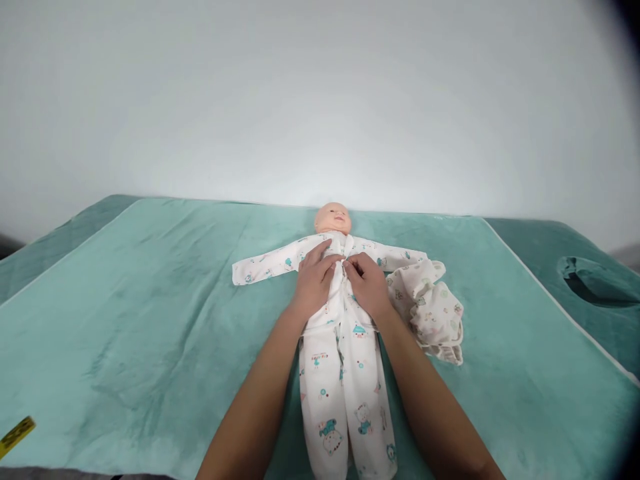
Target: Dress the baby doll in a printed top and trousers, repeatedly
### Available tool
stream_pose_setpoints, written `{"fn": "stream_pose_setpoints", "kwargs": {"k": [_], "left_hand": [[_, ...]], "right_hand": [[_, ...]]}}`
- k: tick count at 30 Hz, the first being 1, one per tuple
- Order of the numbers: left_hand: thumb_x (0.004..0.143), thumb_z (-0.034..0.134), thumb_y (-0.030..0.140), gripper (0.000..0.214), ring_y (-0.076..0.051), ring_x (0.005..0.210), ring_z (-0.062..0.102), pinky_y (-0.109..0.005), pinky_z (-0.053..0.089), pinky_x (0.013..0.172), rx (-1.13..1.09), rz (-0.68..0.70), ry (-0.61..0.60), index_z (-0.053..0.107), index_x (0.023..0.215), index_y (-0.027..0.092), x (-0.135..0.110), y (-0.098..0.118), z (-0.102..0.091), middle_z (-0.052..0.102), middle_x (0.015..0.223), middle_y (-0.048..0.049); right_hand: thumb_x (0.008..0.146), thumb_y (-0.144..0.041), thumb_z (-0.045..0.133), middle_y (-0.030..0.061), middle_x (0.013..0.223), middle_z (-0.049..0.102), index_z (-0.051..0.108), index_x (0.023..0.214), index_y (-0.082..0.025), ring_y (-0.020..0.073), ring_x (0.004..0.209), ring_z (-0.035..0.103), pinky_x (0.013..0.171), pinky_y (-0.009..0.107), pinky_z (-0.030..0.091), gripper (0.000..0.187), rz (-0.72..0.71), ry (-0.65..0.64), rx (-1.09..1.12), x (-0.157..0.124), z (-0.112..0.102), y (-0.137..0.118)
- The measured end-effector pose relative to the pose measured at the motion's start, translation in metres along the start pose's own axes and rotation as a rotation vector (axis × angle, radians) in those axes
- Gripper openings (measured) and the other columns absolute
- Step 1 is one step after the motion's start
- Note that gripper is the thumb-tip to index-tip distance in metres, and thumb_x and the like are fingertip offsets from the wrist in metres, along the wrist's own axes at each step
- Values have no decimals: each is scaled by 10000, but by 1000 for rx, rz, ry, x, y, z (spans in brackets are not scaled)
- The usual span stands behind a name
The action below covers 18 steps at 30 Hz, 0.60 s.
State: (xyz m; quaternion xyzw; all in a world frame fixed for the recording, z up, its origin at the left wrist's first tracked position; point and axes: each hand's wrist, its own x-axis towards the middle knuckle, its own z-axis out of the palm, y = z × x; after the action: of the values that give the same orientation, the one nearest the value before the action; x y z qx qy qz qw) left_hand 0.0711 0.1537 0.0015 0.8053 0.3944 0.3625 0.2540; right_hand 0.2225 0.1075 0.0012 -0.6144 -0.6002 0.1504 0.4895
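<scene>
A baby doll (334,218) lies on its back in a white long-sleeved baby romper (323,373) printed with small animals. Its sleeves stretch out to both sides and its legs point towards me. My left hand (315,277) rests on the chest, thumb and forefinger closed on the edge of the front opening. Close beside it, my right hand (369,279) pinches the other edge of that opening with curled fingers. The fingertips of both hands nearly meet there; any fastener between them is too small to make out. Below the hands, the front shows a long gap down one leg.
A crumpled white printed baby garment (435,310) lies right of the doll, against its sleeve. Under everything spreads a green cloth (150,320) over a bed-like surface, with a pale wall (320,100) behind. A yellow strip (17,435) with dark marks lies at the near left corner.
</scene>
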Motion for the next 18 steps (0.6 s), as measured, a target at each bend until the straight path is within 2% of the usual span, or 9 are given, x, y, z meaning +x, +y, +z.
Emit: {"fn": "stream_pose_setpoints", "kwargs": {"k": [6,9,11,13,15,18], "left_hand": [[991,393,227,320,-233,1391,433,-483,309,1195,-8,-3,-22,683,1120,265,2,5,-2,518,1492,-27],[972,432,228,287,-227,1392,445,-472,326,1198,-79,-17,7,683,1108,261,0,10,-7,522,1488,-40],[951,469,230,250,-229,1398,449,-461,341,1197,-156,-20,-8,703,1037,256,-1,11,-12,530,1480,-43],[919,509,216,210,-237,1406,444,-454,343,1201,-224,-13,-65,716,932,246,-2,10,-18,542,1470,-38],[886,543,194,177,-247,1413,437,-455,335,1207,-266,1,-112,715,876,234,-3,7,-23,536,1477,-36],[877,554,183,172,-248,1413,431,-461,327,1209,-289,3,-128,716,905,229,-3,4,-26,507,1504,-35]], "right_hand": [[947,-367,522,-22,734,548,547,781,-212,146,696,493,683,279,357,229,73,44,-29,0,4,6],[935,-384,532,-40,647,491,509,734,-214,137,635,470,647,270,361,264,128,151,19,-4,4,7],[936,-426,519,-48,596,445,460,685,-219,128,586,438,613,263,353,331,113,196,36,-8,1,3],[936,-463,508,-46,568,430,421,642,-217,121,559,416,594,262,331,393,46,119,-20,-12,-4,-6],[924,-484,522,-31,570,465,420,616,-208,122,564,429,589,268,295,426,-14,-34,-171,-15,-9,-17],[882,-518,582,1,625,558,486,636,-201,134,581,464,572,284,227,412,5,-214,-455,-20,-15,-36]]}}
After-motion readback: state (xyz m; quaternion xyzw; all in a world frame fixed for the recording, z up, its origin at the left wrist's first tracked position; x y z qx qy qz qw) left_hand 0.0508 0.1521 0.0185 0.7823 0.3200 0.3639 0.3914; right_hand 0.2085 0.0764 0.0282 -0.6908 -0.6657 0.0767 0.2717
